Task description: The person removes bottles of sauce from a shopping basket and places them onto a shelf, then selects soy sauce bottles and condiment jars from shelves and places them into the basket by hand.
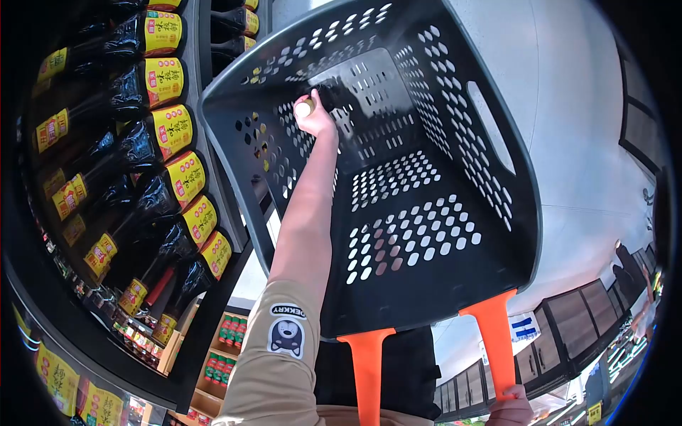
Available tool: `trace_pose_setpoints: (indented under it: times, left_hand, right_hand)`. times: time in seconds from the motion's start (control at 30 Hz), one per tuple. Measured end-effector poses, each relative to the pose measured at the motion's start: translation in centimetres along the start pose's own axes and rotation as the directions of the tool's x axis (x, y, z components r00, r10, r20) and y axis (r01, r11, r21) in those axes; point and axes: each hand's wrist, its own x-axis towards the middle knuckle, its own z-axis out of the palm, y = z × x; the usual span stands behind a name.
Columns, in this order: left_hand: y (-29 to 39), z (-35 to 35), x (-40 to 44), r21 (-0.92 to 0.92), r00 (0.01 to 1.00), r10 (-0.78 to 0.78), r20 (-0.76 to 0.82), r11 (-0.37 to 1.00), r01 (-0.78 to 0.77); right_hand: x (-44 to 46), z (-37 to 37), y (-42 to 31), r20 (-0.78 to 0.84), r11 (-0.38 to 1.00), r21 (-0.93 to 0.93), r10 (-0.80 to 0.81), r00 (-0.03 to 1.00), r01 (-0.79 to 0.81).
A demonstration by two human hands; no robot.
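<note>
My left hand [320, 122] reaches deep into a black plastic shopping basket [419, 287] with perforated walls. Its fingers are closed round the neck of a bottle, whose pale cap [304, 108] points toward me. Most of that bottle is hidden by the hand and lost against the dark basket. At the lower right, my right hand [513, 406] is wrapped round one of the basket's two orange handles [495, 341]. The other orange handle [368, 369] stands to its left, apart from that hand.
Shelves on the left hold rows of dark soy sauce bottles [165, 82] with yellow labels. Below them a wooden rack [206, 383] carries red and green jars. A pale floor [575, 177] extends to the right, with dark cabinets [575, 319] beyond.
</note>
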Motion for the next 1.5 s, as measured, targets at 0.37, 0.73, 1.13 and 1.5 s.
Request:
trace_pose_setpoints:
  times: [0.37, 0.73, 1.13, 1.5]
  left_hand:
    - [4.5, -6.1, -5.8, 0.170, 0.853, -0.402, 0.333, 0.915, 0.365]
    - [32.6, -31.1, -16.2, -0.061, 0.625, 0.102, 0.774, 0.994, -0.086]
    - [43.2, -49.4, -12.7, -0.027, 0.872, 0.420, 0.250, 0.904, -0.427]
    - [40.7, -45.9, -24.9, 0.146, -0.070, -0.205, 0.976, 0.861, -0.487]
  right_hand:
    - [1.9, 0.0, -0.7, 0.079, 0.994, 0.078, -0.082, 0.994, 0.076]
    - [1.0, 0.6, 1.5, -0.058, 0.933, 0.149, -0.322, 0.945, 0.327]
    - [0.7, 0.1, -0.4, 0.127, 0.912, -0.325, -0.219, 0.967, 0.249]
    - [-3.3, 5.2, -5.7, 0.284, 0.510, -0.796, -0.163, 0.945, 0.327]
